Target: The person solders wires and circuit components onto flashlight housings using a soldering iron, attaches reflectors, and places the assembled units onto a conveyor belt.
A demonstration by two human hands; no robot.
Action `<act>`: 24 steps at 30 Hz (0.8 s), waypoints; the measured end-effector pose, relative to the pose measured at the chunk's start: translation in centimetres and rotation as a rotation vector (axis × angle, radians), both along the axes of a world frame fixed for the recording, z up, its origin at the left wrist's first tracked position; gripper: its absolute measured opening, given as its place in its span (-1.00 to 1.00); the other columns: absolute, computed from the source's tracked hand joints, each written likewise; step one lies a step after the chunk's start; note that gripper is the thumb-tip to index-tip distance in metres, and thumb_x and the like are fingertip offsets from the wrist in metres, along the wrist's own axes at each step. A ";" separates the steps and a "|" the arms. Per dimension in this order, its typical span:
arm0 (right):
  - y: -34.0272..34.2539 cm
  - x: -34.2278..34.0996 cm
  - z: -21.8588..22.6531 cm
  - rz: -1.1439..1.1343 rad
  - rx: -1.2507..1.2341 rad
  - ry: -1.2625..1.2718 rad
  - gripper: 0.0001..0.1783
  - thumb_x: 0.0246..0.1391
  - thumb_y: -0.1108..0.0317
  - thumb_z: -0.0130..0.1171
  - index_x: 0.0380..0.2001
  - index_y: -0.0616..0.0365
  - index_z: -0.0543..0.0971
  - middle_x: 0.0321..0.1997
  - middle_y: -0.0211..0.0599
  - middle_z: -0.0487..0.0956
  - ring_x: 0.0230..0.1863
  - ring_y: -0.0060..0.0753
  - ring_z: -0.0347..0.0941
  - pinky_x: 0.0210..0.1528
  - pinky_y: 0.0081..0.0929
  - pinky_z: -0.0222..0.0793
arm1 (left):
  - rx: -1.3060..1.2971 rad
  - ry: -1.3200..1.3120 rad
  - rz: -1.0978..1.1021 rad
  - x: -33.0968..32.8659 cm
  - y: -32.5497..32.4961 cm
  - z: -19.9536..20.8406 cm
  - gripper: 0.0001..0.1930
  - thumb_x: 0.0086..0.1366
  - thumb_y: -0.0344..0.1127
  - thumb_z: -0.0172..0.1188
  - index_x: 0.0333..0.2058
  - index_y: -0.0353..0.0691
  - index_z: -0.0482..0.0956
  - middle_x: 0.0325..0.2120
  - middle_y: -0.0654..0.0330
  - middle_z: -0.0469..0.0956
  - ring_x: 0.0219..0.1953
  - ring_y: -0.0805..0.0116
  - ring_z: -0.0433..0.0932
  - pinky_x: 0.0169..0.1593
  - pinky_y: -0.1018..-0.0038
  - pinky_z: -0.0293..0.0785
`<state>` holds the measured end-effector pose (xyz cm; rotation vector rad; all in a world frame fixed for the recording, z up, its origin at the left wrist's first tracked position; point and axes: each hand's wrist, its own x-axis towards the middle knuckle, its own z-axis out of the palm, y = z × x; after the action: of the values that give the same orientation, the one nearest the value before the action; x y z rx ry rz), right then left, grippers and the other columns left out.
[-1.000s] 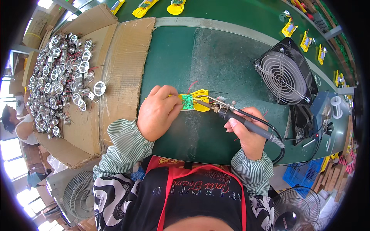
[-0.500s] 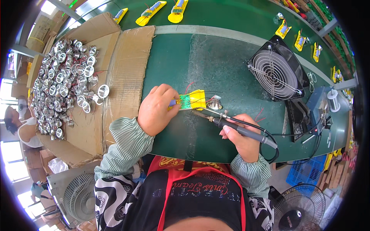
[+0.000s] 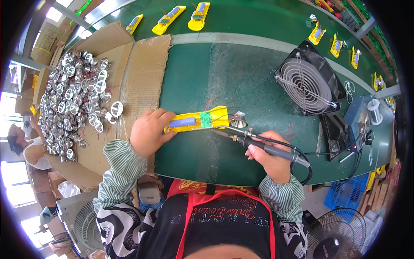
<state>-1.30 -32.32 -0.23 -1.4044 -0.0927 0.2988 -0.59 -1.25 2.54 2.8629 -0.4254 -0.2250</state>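
My left hand [image 3: 148,131] pinches the yellow plastic casing [image 3: 221,116]; drifting toward it, the grey pen-shaped soldering iron [image 3: 278,150] (presumably hot) gripped by my right hand [image 3: 276,160] could scorch it.

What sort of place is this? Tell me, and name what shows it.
Likely an electronics assembly workshop: a soldering iron, a heap of reflectors and several yellow casings with circuit boards.

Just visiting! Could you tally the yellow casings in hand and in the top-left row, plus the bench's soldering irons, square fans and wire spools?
Yellow casing in the left hand: 1
Yellow casings in the top-left row: 3
Soldering iron in the right hand: 1
Square fan: 1
Wire spool: 1
Total: 7
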 end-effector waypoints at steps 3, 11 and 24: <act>-0.1 0.3 0.0 -0.015 -0.004 0.004 -0.81 -0.06 0.56 0.18 -0.33 0.36 0.46 -0.49 -0.19 0.58 -0.49 -0.55 0.50 -0.44 -0.63 0.43 | -0.014 0.028 0.011 2.7 -0.9 0.4 -0.57 -0.03 -0.26 0.28 -0.15 -0.23 0.45 -0.26 0.05 0.43 -0.26 0.07 0.47 -0.19 0.30 0.44; -1.8 1.9 -0.1 -0.129 -0.047 0.043 -0.82 -0.07 0.55 0.21 -0.36 0.33 0.45 -0.50 -0.23 0.58 -0.51 -0.56 0.49 -0.49 -0.64 0.42 | -0.164 -0.209 -0.045 20.2 -9.1 -1.7 -0.56 -0.03 -0.09 0.24 -0.23 -0.28 0.52 -0.29 -0.01 0.46 -0.22 0.06 0.49 -0.13 0.29 0.45; -2.5 3.2 -1.3 -0.276 -0.034 0.169 -0.78 -0.07 0.55 0.22 -0.32 0.36 0.46 -0.47 -0.17 0.59 -0.47 -0.51 0.53 -0.42 -0.61 0.47 | 0.041 -0.226 0.144 32.1 -15.9 -2.2 -0.28 0.15 -0.09 0.17 0.24 -0.03 0.06 0.18 0.04 0.17 0.05 0.12 0.40 0.07 0.28 0.37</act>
<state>1.86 -34.78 -1.53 -1.4006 0.2445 0.1886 31.55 -17.16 0.36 2.9545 -0.2559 0.1183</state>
